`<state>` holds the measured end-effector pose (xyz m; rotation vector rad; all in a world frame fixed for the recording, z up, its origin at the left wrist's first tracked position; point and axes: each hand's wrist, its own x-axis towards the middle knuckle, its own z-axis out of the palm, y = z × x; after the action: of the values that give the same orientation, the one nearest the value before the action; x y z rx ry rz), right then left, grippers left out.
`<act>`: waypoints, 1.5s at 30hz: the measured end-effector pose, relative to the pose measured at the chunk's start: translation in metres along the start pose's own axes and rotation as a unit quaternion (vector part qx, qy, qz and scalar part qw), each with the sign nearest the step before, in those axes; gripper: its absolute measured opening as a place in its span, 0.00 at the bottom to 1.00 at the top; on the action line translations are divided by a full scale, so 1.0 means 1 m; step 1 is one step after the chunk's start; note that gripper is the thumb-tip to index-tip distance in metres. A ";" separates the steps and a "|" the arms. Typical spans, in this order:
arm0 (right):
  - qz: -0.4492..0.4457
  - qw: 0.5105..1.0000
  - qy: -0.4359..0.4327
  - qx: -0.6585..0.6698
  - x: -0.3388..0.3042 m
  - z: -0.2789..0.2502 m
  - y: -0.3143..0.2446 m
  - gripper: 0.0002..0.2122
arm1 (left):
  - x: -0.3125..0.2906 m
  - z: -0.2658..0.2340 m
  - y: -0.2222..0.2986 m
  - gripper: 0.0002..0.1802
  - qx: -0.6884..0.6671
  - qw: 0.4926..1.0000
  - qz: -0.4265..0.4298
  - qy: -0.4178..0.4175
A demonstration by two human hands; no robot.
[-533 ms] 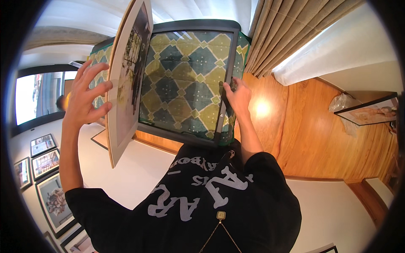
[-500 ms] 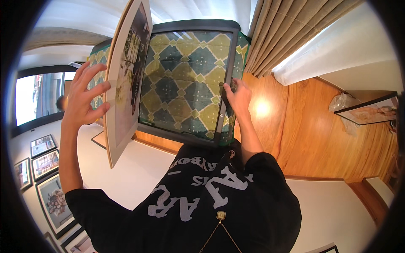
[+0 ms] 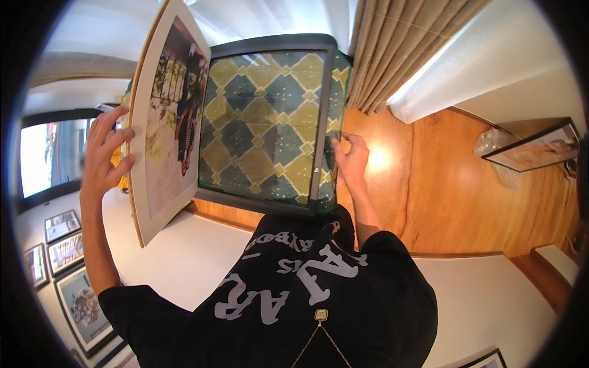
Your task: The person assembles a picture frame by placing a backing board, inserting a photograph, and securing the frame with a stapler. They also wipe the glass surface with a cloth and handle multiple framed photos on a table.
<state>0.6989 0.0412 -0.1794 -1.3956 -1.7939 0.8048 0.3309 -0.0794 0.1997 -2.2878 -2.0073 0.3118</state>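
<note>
Here in the room, with the person at six o'clock, the wooden floor (image 3: 423, 196) spreads widest, to four o'clock, and a beige curtain (image 3: 396, 49) hangs toward two. In the middle, a large dark frame (image 3: 276, 44) lies on a green and yellow patterned cloth (image 3: 339, 86), which can be seen inside its border. At nine o'clock the mounted picture (image 3: 169, 122) stands raised on its edge, along the left side of the frame. What has just changed is its lean: it tips further toward nine o'clock, so its printed face shows more broadly, and I judge that this leaves the inside of the frame more open to reach. The left hand (image 3: 103, 161), near half past eight, has its fingers spread, with tips at the outer edge of the picture; how firmly they hold, I cannot tell. Against half a second ago, the right hand (image 3: 353, 161) also differs: its thumb was upon the frame's side, and now the hand is off it, toward four o'clock, thumb and fingers apart, just beside the cloth; whether it touches the cloth, I cannot tell. The two hands are well apart.
</note>
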 end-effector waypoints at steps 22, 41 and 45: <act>0.154 0.844 -0.180 0.482 -0.047 0.019 -0.212 0.29 | 0.044 0.104 0.085 0.24 -0.207 0.944 0.096 0.238; 0.270 0.905 -0.175 0.278 -0.024 0.018 -0.101 0.23 | -0.164 0.107 -0.277 0.16 -0.237 0.909 -0.314 0.140; 0.314 0.920 -0.180 0.154 -0.028 0.016 -0.092 0.25 | -0.233 0.111 -0.339 0.22 -0.251 0.886 -0.343 0.187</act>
<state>0.6413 -0.0071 -0.1171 -1.6990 -1.3666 1.6956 -0.0495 -0.2713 0.1809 -1.4578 -2.6740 -0.7140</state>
